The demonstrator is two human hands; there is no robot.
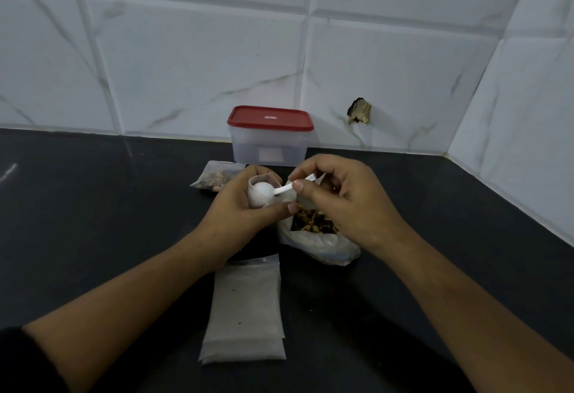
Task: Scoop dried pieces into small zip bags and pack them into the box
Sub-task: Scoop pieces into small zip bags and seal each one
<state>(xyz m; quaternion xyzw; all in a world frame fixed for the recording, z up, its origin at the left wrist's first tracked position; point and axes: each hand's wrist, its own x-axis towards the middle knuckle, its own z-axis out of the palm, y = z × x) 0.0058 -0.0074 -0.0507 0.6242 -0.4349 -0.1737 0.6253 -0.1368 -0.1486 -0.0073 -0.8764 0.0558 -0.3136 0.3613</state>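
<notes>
My left hand [239, 212] grips a small zip bag [259, 194] with its mouth held open. My right hand [341, 203] pinches the handle of a white plastic scoop [281, 189], whose bowl sits inside the bag's mouth. Below my right hand lies an open plastic bag of dried brown pieces [313, 225]. A filled small zip bag [214, 176] lies at the back left, near the box. The clear box with a red lid [270, 138] stands shut against the wall.
A stack of empty zip bags [245, 308] lies on the black counter [93, 222] between my forearms. The tiled wall [186, 66] runs behind and turns a corner at the right, with a broken dark spot [360, 111] in it.
</notes>
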